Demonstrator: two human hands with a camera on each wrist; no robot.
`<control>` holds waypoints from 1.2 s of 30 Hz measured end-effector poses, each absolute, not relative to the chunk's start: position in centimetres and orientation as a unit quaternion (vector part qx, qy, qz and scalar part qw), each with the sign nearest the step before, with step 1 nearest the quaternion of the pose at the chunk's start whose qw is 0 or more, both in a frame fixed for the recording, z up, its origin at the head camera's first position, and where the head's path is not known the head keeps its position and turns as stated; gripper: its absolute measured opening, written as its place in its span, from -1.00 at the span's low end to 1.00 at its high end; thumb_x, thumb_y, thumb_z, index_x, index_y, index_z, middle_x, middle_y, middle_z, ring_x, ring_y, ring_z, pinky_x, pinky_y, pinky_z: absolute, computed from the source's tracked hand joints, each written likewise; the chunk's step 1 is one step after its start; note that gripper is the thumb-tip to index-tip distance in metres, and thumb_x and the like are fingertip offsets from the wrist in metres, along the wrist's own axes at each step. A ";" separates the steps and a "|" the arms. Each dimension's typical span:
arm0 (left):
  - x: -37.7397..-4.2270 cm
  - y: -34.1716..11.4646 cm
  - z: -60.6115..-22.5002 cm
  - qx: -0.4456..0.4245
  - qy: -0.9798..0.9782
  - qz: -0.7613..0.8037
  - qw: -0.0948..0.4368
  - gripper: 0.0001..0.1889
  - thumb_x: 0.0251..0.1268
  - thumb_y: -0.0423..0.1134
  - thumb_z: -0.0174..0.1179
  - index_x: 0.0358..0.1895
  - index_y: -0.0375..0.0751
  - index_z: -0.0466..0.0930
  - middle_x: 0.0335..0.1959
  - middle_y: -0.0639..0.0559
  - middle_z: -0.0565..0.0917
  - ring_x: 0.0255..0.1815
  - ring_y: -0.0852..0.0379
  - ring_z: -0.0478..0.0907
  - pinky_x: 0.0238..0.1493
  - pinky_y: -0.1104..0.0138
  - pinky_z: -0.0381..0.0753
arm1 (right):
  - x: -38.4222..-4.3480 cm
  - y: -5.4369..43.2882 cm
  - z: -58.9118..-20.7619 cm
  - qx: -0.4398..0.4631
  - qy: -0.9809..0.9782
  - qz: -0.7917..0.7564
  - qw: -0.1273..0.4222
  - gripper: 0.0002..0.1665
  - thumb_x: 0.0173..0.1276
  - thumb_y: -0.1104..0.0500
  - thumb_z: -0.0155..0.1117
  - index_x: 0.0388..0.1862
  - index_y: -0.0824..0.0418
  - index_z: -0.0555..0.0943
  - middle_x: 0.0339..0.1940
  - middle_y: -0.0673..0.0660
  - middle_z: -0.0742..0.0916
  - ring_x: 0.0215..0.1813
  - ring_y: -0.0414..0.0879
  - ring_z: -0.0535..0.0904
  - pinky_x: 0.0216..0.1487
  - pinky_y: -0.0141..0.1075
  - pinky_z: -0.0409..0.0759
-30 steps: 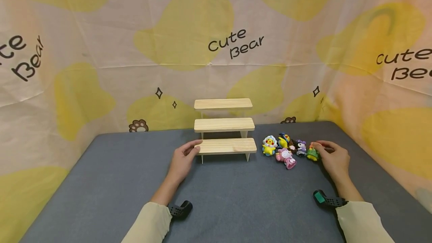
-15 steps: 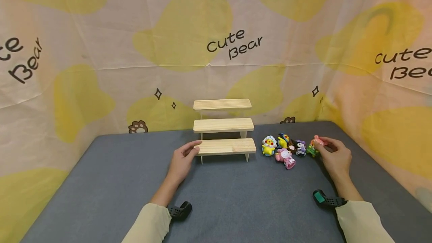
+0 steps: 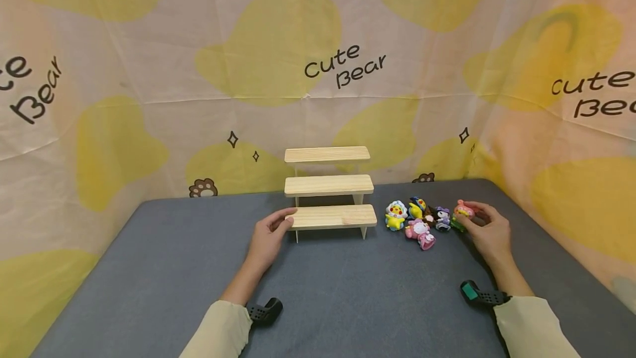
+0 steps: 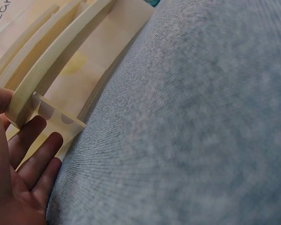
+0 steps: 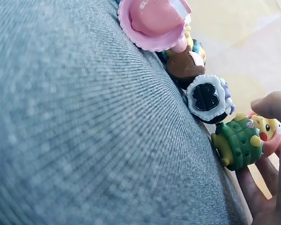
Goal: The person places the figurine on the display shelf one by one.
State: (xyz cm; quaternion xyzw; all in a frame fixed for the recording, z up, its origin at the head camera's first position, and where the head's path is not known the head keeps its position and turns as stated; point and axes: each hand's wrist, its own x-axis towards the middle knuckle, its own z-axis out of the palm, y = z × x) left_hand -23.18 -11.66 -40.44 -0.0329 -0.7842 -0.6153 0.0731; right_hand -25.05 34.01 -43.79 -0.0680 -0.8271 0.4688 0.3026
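Observation:
At the left end of the lowest board of a three-step wooden display stand (image 3: pixel 332 215), my left hand (image 3: pixel 265 242) pinches the edge. In the left wrist view the thumb lies over the board's end (image 4: pixel 23 105) and the other fingers spread below it, beside a stand leg (image 4: pixel 61 112). My right hand (image 3: pixel 492 231) holds a small toy figurine (image 3: pixel 462 211) with a green body and a pink hood. The right wrist view shows its knobbly green body (image 5: pixel 241 140) and yellow face between thumb and fingers. It stands close to a purple-and-white figurine (image 3: pixel 443 219).
Left of the held toy lie several more figurines: a yellow one in a white bonnet (image 3: pixel 396 215), a yellow-and-blue one (image 3: pixel 417 206), a brown one (image 3: pixel 429 216) and a pink one (image 3: pixel 420 233). A printed cloth (image 3: pixel 248 70) hangs behind the grey tabletop (image 3: pixel 348 291).
My right hand has shifted slightly right and then back left, and the figurine's pink hood has come into view as it was turned up. My left hand stays on the stand.

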 end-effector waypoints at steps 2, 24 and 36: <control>-23.4 -11.7 -40.7 -0.031 -0.784 -0.616 0.073 -0.71 0.49 -0.29 0.17 0.17 -0.27 0.68 -0.06 -0.24 0.72 -0.43 0.15 0.37 -0.38 0.38 0.29 | -25.0 34.0 -43.8 -0.064 -0.834 0.466 0.289 -0.52 0.21 0.23 0.53 0.11 0.30 0.66 -0.26 -0.45 0.59 -0.25 -0.57 0.51 -0.24 -0.74 0.45; -25.5 -12.2 -44.0 -0.047 -0.779 -0.618 0.097 -0.72 0.48 -0.19 0.21 0.14 -0.10 0.72 0.13 -0.12 0.73 -0.22 0.24 0.50 -0.18 0.41 0.42 | -25.3 34.6 -44.1 -0.030 -0.856 0.444 0.262 -0.42 0.35 0.11 0.44 0.31 0.28 0.59 -0.22 -0.57 0.52 -0.27 -0.60 0.47 -0.29 -0.69 0.44; -24.5 -12.0 -42.5 -0.039 -0.788 -0.608 0.088 -0.71 0.49 -0.23 0.19 0.16 -0.20 0.70 0.10 -0.19 0.74 -0.22 0.22 0.52 -0.16 0.39 0.44 | -25.2 34.6 -42.9 -0.053 -0.835 0.497 0.231 -0.39 0.31 0.15 0.47 0.30 0.33 0.58 -0.29 -0.57 0.59 -0.27 -0.52 0.51 -0.37 -0.58 0.45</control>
